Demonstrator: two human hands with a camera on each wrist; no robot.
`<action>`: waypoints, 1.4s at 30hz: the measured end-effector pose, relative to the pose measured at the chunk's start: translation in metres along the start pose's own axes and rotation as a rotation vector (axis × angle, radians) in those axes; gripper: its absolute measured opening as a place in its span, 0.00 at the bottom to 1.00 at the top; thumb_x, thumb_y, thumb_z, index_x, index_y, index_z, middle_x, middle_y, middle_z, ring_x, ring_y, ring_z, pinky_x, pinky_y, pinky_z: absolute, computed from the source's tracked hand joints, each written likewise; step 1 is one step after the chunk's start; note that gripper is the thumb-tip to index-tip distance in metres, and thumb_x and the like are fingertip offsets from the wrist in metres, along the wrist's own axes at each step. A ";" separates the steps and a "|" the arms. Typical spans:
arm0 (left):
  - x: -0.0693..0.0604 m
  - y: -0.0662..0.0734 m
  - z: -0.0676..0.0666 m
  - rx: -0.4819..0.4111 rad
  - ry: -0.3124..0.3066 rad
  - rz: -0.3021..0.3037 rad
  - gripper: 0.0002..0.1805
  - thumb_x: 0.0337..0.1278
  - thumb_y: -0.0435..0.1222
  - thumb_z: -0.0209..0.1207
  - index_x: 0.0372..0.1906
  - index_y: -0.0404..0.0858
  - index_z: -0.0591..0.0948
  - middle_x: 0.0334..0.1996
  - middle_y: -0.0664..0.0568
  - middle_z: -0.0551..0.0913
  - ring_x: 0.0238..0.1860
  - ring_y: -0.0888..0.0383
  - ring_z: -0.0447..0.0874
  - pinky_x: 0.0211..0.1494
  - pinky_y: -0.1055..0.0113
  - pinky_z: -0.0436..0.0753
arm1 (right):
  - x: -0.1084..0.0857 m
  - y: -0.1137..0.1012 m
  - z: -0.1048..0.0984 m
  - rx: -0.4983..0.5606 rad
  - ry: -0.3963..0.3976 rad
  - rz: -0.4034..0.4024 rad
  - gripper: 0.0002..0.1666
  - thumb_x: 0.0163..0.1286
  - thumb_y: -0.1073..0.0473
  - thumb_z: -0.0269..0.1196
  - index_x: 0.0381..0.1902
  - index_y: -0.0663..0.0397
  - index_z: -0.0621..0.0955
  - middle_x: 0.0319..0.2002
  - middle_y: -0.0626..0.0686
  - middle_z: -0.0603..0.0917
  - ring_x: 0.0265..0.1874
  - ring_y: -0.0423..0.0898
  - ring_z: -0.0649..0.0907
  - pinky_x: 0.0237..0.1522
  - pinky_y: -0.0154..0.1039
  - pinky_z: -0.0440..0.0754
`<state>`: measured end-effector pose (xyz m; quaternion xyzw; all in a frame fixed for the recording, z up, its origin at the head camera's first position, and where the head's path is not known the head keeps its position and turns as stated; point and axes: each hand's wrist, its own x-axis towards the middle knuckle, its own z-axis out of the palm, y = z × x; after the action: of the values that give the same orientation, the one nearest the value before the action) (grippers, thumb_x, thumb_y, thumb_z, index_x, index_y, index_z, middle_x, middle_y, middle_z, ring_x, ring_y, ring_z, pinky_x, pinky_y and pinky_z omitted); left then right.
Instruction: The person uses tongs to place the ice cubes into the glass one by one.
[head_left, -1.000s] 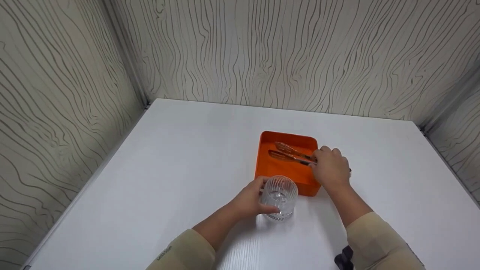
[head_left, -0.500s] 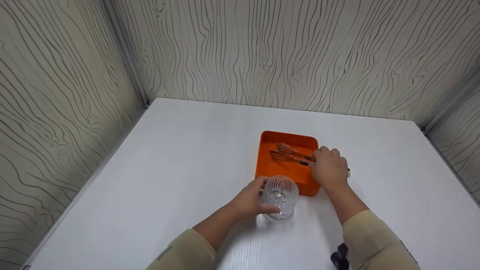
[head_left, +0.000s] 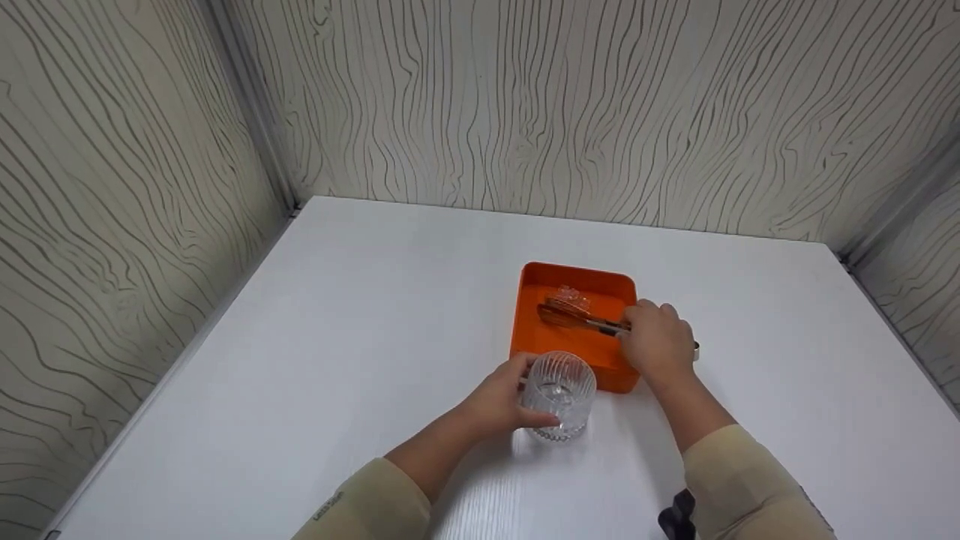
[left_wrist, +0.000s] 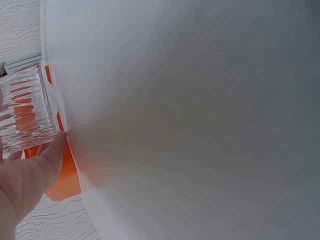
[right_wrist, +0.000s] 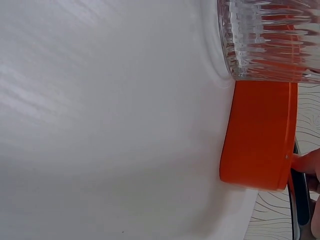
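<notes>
In the head view the left hand [head_left: 499, 401] grips a ribbed clear glass [head_left: 560, 395] standing on the table in front of an orange tray [head_left: 529, 330]. The right hand [head_left: 660, 341] holds metal tongs [head_left: 592, 322] over the tray's right side, their tips inside it and close together at a small clear piece [head_left: 571, 298]. Whether the tips touch that piece cannot be told. In the left wrist view the hand [left_wrist: 32, 180] is around the glass [left_wrist: 25, 112]. The right wrist view has fingers [right_wrist: 312, 162] on the tongs' handle [right_wrist: 300, 197].
A white table [head_left: 360, 315] lies under everything, with patterned panels [head_left: 525, 105] behind it and at both sides. A black object [head_left: 679, 514] shows beside the right sleeve at the lower edge of the head view.
The tongs' arms have drawn together, and the right hand has shifted slightly left and toward the near side. The left hand and the glass have stayed where they were.
</notes>
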<state>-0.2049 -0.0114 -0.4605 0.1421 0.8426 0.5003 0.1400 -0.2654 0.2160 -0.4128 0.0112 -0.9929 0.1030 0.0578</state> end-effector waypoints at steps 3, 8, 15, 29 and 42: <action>0.000 -0.001 0.000 -0.004 -0.002 0.006 0.41 0.32 0.45 0.73 0.56 0.55 0.65 0.50 0.65 0.72 0.52 0.61 0.72 0.56 0.61 0.74 | 0.000 0.000 0.000 -0.004 0.006 0.000 0.08 0.59 0.61 0.62 0.36 0.57 0.81 0.33 0.55 0.76 0.32 0.54 0.71 0.32 0.47 0.72; 0.000 -0.001 0.000 0.012 -0.004 0.001 0.40 0.32 0.46 0.73 0.57 0.56 0.65 0.51 0.65 0.72 0.53 0.61 0.71 0.57 0.59 0.73 | -0.002 0.001 0.001 -0.008 0.036 -0.015 0.06 0.57 0.62 0.63 0.34 0.56 0.82 0.31 0.55 0.77 0.31 0.53 0.71 0.30 0.46 0.72; 0.000 0.001 0.000 0.043 -0.004 -0.001 0.41 0.32 0.47 0.73 0.57 0.56 0.64 0.51 0.65 0.71 0.53 0.61 0.71 0.58 0.58 0.72 | -0.004 0.002 0.001 0.000 0.047 -0.028 0.06 0.57 0.62 0.64 0.33 0.56 0.82 0.30 0.54 0.77 0.29 0.53 0.71 0.28 0.45 0.72; 0.000 0.002 0.000 0.037 0.000 -0.023 0.40 0.32 0.47 0.73 0.56 0.56 0.65 0.50 0.65 0.72 0.54 0.60 0.71 0.58 0.58 0.72 | -0.004 0.007 -0.010 0.024 0.018 0.005 0.10 0.57 0.60 0.65 0.37 0.56 0.83 0.32 0.55 0.78 0.31 0.53 0.72 0.30 0.47 0.75; 0.000 -0.001 -0.001 0.008 -0.007 -0.010 0.40 0.32 0.46 0.73 0.57 0.57 0.65 0.51 0.66 0.72 0.53 0.60 0.71 0.58 0.58 0.73 | -0.011 0.020 -0.026 0.104 0.036 -0.003 0.06 0.59 0.61 0.63 0.34 0.56 0.83 0.31 0.55 0.78 0.31 0.53 0.73 0.26 0.46 0.78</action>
<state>-0.2058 -0.0125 -0.4610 0.1403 0.8446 0.4959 0.1448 -0.2526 0.2409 -0.3924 0.0139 -0.9851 0.1544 0.0750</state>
